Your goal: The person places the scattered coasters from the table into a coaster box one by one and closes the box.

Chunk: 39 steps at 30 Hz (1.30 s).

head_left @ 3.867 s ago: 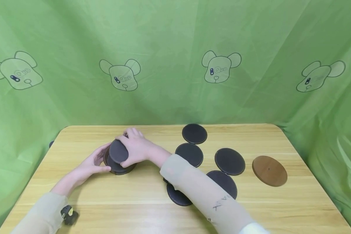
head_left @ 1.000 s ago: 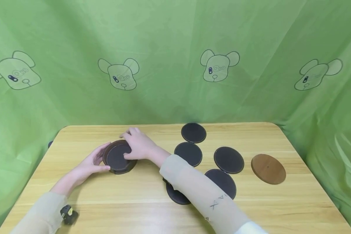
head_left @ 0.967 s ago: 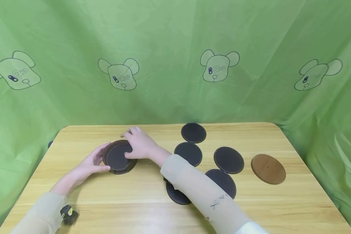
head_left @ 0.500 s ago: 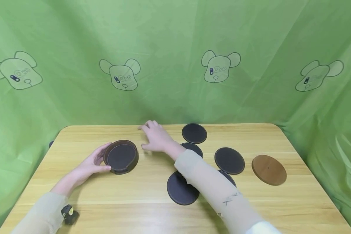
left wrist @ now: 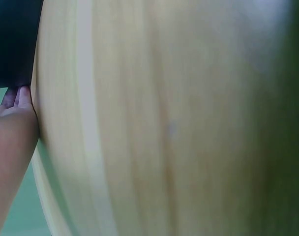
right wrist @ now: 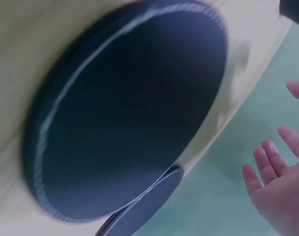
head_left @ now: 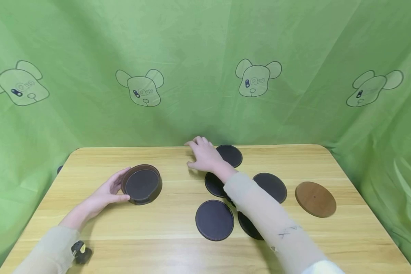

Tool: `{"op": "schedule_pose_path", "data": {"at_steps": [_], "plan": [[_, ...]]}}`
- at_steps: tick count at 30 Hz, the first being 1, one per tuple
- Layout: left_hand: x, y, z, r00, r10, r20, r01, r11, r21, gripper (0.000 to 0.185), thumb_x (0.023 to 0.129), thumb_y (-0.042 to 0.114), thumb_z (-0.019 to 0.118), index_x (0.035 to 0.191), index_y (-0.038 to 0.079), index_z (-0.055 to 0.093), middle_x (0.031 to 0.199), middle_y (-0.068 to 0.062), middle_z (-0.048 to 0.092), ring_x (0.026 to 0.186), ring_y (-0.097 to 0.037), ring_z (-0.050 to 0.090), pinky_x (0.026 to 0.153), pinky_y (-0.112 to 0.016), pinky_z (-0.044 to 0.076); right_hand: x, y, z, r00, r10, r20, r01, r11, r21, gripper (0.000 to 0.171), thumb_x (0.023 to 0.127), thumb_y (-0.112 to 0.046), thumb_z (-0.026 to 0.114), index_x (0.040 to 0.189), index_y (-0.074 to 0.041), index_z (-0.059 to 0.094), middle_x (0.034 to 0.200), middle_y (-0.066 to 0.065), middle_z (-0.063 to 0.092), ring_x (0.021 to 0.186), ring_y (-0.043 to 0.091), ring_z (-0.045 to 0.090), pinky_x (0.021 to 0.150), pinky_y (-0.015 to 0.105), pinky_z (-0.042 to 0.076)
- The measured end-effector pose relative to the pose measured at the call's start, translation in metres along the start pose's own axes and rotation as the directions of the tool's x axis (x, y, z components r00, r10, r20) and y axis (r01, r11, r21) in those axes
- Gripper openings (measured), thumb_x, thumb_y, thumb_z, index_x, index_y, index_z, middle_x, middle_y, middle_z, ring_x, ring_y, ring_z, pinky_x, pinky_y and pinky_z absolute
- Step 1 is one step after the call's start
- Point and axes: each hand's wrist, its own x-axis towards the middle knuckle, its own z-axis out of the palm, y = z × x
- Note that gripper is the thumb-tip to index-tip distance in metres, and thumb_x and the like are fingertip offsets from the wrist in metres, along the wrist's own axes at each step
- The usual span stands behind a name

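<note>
Dark stitched coasters [head_left: 214,220] seem partly housed: at least 1 inside the brown round holder [head_left: 159,188] the left hand [head_left: 107,193] grips, 5 loose right of it, where the right hand [head_left: 206,155] hovers, fingers apart, holding nothing.

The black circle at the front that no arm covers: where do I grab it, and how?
Best pinch the black circle by opposite edges of its rim, probably from above and the left. It lies flat and looks thin, with no handle, and another black circle and the right sleeve sit close on its right.
</note>
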Motion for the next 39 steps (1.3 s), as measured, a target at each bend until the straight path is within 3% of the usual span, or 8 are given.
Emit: {"op": "schedule_pose_path", "data": {"at_steps": [4,8,11,21,29,39], "plan": [[0.0,-0.002,0.0,1.0,0.013,0.0,-0.013,1.0,0.001,0.097,0.09,-0.006,0.075,0.167,-0.005,0.014,0.17,-0.034,0.02,0.135,0.016,0.046,0.109,0.0,0.034,-0.005,0.015,-0.002,0.999,0.031,-0.005,-0.031,0.999,0.009,0.073,0.092,-0.036,0.077,0.155,-0.011,0.051,0.147,0.016,0.052,0.136,0.034,0.047,0.116,0.049,0.045],[-0.001,-0.003,-0.001,1.0,0.024,0.001,-0.024,1.0,-0.008,0.097,0.09,-0.006,0.074,0.167,-0.005,0.015,0.169,-0.011,0.037,0.135,0.014,0.047,0.11,-0.001,0.034,-0.011,0.03,-0.003,0.998,0.055,-0.02,-0.055,0.998,0.022,0.072,0.093,-0.035,0.077,0.155,-0.009,0.052,0.147,0.018,0.052,0.136,0.036,0.047,0.117,0.052,0.045],[-0.001,-0.002,-0.001,1.0,0.019,0.0,-0.019,1.0,-0.01,0.097,0.09,-0.006,0.074,0.167,-0.004,0.015,0.166,0.0,0.04,0.135,0.014,0.048,0.109,-0.001,0.035,-0.016,0.04,-0.003,0.997,0.078,-0.03,-0.077,0.996,0.04,0.071,0.093,-0.035,0.077,0.154,-0.008,0.052,0.147,0.019,0.052,0.136,0.038,0.047,0.116,0.054,0.045],[0.0,-0.004,0.0,1.0,0.014,0.006,-0.014,1.0,-0.003,0.097,0.09,-0.006,0.074,0.167,-0.005,0.014,0.169,-0.037,0.017,0.134,0.015,0.047,0.108,0.0,0.034,-0.028,0.077,0.003,0.985,0.164,-0.059,-0.16,0.985,0.069,0.074,0.088,-0.038,0.078,0.152,-0.007,0.054,0.143,0.023,0.053,0.132,0.041,0.048,0.113,0.057,0.045],[0.001,-0.003,0.0,1.0,0.0,0.004,0.0,1.0,-0.002,0.098,0.09,-0.006,0.074,0.167,-0.004,0.014,0.169,-0.037,0.016,0.134,0.015,0.047,0.108,0.0,0.034,-0.036,0.093,0.005,0.978,0.199,-0.058,-0.196,0.979,0.06,0.075,0.089,-0.039,0.079,0.15,-0.004,0.055,0.139,0.027,0.054,0.128,0.046,0.05,0.11,0.059,0.047],[0.001,-0.004,-0.001,1.0,0.002,0.004,-0.002,1.0,0.002,0.098,0.09,-0.005,0.074,0.167,-0.004,0.014,0.169,-0.038,0.016,0.134,0.015,0.047,0.108,0.0,0.033,-0.038,0.106,0.01,0.963,0.271,0.005,-0.271,0.961,0.064,0.082,0.089,-0.047,0.079,0.154,-0.005,0.051,0.145,0.031,0.049,0.132,0.047,0.046,0.11,0.062,0.046]]}}
